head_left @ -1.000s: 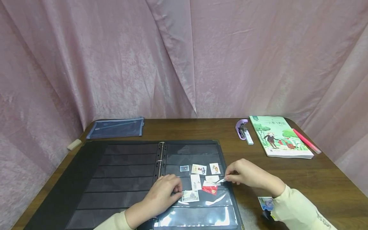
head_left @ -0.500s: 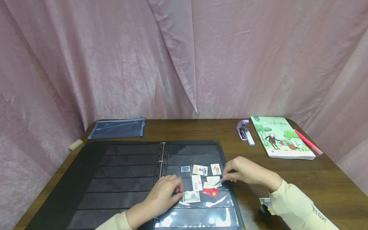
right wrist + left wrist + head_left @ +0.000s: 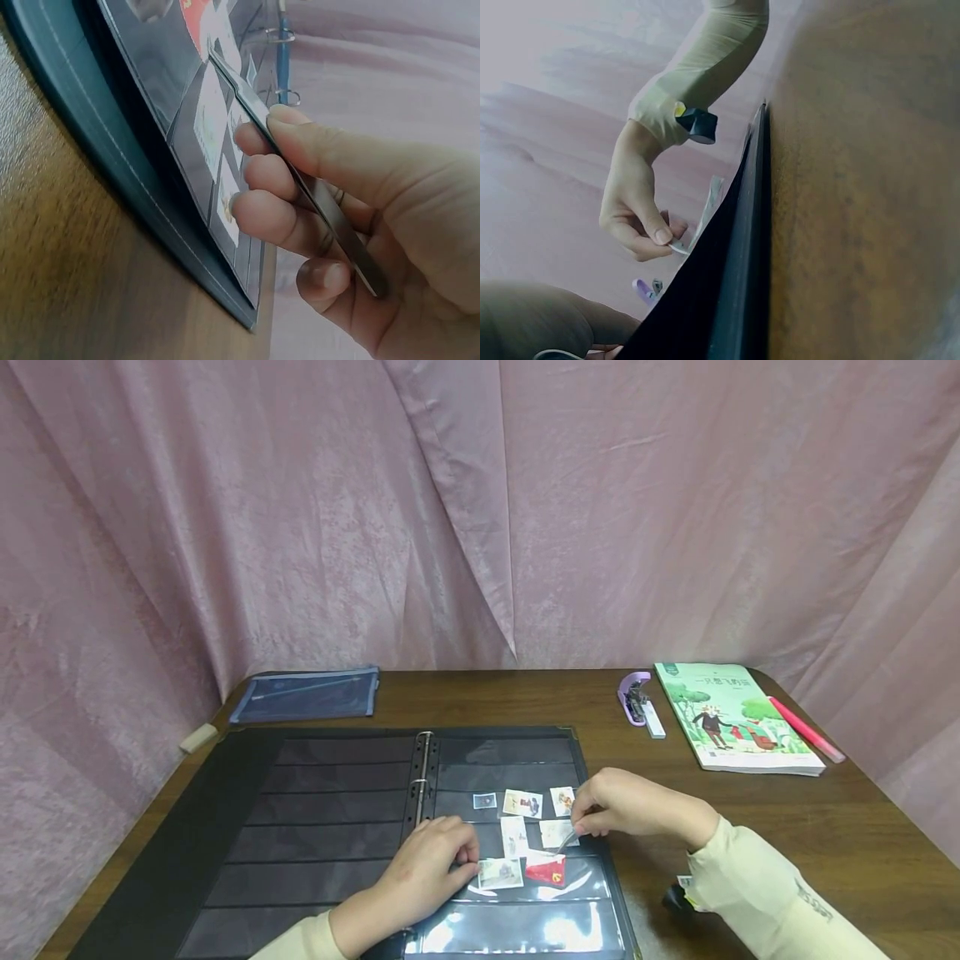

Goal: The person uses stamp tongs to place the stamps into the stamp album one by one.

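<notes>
My right hand pinches a pair of metal tweezers between thumb and fingers. Their tip meets a red and white stamp on the right page of an open black stamp album. Just behind the tip, a pale stamp sits in the row above. My left hand rests on the lower part of that page, fingers loosely bent, its thumb at the left edge of another stamp. Several more stamps, such as a small blue one, lie in the rows above.
Behind the album lies a blue mesh pouch, with a pale block at the table's left edge. A purple stapler, a green book and a red pen are at the back right. Pink curtain hangs behind the table.
The right hand has moved a little left with the tweezers. The red stamp has shifted slightly down the page, uncovering more of the pale stamp behind it. The left hand stays in place.
</notes>
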Demonstrator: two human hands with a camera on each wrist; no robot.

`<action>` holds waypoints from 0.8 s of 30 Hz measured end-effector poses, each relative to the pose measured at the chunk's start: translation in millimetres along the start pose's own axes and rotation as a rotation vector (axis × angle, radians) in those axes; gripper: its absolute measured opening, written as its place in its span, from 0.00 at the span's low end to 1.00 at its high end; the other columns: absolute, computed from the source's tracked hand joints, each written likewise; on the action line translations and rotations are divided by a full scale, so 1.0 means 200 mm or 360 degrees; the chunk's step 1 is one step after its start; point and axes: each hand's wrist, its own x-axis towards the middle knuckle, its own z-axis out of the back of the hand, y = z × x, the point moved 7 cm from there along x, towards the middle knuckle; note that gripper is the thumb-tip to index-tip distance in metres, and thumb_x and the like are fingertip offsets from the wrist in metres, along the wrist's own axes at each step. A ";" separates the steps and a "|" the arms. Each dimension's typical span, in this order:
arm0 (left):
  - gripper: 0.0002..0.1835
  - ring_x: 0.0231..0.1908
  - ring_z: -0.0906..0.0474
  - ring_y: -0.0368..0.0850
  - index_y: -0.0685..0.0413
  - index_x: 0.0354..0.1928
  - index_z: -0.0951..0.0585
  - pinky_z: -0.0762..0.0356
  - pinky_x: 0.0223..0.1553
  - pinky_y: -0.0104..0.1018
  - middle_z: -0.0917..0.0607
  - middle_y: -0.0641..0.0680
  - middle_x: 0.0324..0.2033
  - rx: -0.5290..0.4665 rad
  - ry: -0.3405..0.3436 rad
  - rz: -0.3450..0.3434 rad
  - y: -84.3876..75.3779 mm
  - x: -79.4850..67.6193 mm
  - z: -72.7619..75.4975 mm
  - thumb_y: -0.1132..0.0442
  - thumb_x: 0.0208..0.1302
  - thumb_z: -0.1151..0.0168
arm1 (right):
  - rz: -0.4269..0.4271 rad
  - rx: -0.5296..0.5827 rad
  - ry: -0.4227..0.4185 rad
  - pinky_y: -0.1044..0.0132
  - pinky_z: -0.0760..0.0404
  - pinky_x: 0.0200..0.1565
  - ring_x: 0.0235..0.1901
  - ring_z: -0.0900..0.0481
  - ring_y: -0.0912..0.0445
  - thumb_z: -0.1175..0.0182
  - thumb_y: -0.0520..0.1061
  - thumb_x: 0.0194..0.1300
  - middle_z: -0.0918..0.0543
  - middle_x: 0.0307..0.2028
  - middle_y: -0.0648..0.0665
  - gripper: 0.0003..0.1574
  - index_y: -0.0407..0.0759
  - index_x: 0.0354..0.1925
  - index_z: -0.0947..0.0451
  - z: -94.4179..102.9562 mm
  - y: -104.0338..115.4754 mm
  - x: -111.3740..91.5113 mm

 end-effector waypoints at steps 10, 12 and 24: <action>0.11 0.26 0.39 0.29 0.40 0.20 0.28 0.39 0.31 0.25 0.32 0.37 0.20 0.0011 -0.0001 0.0004 0.00 0.00 0.00 0.58 0.46 0.33 | 0.0000 -0.0020 0.0087 0.78 0.32 0.24 0.17 0.33 0.72 0.41 0.44 0.57 0.24 0.17 0.57 0.07 0.48 0.24 0.20 -0.01 0.03 0.03; 0.11 0.26 0.39 0.29 0.40 0.20 0.28 0.39 0.31 0.25 0.32 0.37 0.20 0.0014 -0.0006 0.0001 0.00 0.00 0.00 0.58 0.46 0.33 | -0.0011 -0.0009 0.0097 0.77 0.31 0.24 0.17 0.33 0.72 0.40 0.44 0.57 0.24 0.17 0.57 0.06 0.49 0.24 0.20 -0.02 0.03 0.03; 0.11 0.26 0.39 0.29 0.40 0.21 0.28 0.39 0.31 0.25 0.32 0.37 0.20 0.0038 -0.0012 -0.0013 0.00 0.00 0.00 0.58 0.46 0.32 | -0.0029 0.0079 -0.0029 0.76 0.28 0.25 0.20 0.31 0.72 0.41 0.45 0.58 0.24 0.19 0.58 0.06 0.48 0.27 0.20 0.03 0.02 -0.02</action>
